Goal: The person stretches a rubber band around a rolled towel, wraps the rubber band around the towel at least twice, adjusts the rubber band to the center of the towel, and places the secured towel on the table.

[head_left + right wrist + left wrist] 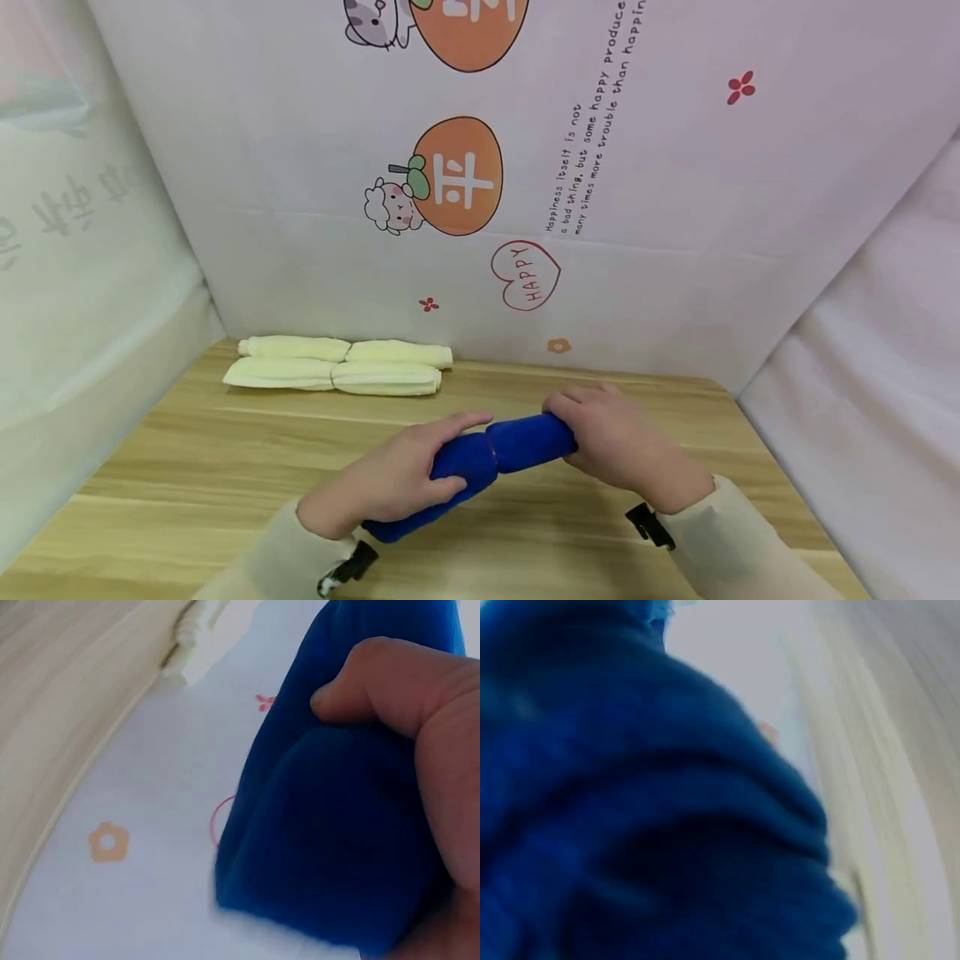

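Observation:
A blue rolled towel (534, 443), cinched at its middle by a thin band, is held in both hands over the wooden table. My left hand (397, 471) grips its left half, thumb on the near side and fingers over the far side. My right hand (622, 437) holds the right end, which sits higher in the head view than the left end. In the left wrist view the dark blue towel (667, 802) fills much of the picture, blurred. The right wrist view has the towel (322, 832) with a digit of my right hand (442, 727) pressed on it.
Two pale yellow rolled towels (292, 347) (386, 379), each tied at the middle, lie side by side at the back left of the table (187, 467). A printed white backdrop (300, 208) rises behind, with white sheets (877, 333) at both sides.

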### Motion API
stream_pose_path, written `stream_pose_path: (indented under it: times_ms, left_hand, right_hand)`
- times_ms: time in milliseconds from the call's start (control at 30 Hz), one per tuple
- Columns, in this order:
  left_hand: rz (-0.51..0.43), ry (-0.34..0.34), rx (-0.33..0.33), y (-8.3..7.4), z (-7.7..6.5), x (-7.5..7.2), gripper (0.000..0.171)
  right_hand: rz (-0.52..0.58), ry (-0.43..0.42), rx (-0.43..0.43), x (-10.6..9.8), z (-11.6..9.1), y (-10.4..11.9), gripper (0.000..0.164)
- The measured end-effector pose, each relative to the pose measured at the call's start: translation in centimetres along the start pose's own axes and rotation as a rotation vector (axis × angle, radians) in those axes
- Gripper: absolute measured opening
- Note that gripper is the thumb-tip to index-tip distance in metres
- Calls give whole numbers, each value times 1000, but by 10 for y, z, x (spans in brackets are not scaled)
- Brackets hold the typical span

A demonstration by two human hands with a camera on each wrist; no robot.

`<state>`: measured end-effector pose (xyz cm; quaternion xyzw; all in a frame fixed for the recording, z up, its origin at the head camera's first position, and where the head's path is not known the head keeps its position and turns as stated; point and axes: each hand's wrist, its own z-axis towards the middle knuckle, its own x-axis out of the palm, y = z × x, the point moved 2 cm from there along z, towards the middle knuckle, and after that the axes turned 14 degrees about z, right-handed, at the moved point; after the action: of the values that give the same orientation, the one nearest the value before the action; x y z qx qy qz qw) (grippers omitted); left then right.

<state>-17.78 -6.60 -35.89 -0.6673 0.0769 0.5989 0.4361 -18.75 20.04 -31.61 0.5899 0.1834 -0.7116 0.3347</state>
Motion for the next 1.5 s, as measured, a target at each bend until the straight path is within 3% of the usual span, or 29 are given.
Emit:
stream_pose_path:
  times_ms: [100, 200, 367, 467, 533, 600, 833, 967, 1100, 1233, 1367, 1500]
  left_hand:
    - [133, 87, 21, 9, -4, -7, 83]
    - [204, 146, -8, 20, -9, -15, 85]
    - [240, 150, -72, 35, -15, -28, 71]
    - [215, 137, -82, 45, -18, -34, 62]
    - [143, 105, -97, 55, -24, -38, 58]
    - [7, 33, -118, 67, -32, -43, 52]
    - [-772, -312, -253, 107, -62, -54, 26]
    - [-975, -401, -335, 115, -68, -53, 23]
    - [-1066, -435, -436, 124, -76, -54, 17]
    - [-1115, -438, -488, 141, -87, -54, 29]
    - [-1063, -400, -531, 158, -101, -49, 63]
    - [-945, -382, -603, 176, -119, -46, 69]
  right_hand:
    - [3, 19, 20, 2, -4, -6, 40]
    - [6, 36, 45, 4, -6, -9, 40]
    - [2, 47, 42, 8, -6, -11, 40]
    - [62, 61, 54, 12, -6, -11, 37]
    - [187, 76, 111, 13, -7, -11, 34]
    - [355, 81, 186, 11, -7, -12, 35]
    - [948, -11, 440, 13, -6, -23, 52]
    - [1401, -155, 526, 30, 1, -24, 52]
    - [1705, -298, 575, 51, 17, -18, 46]
    - [1847, -336, 589, 74, 35, -12, 39]
    - [1850, -280, 626, 100, 49, -6, 42]
    - [1743, -212, 698, 122, 62, 3, 49]
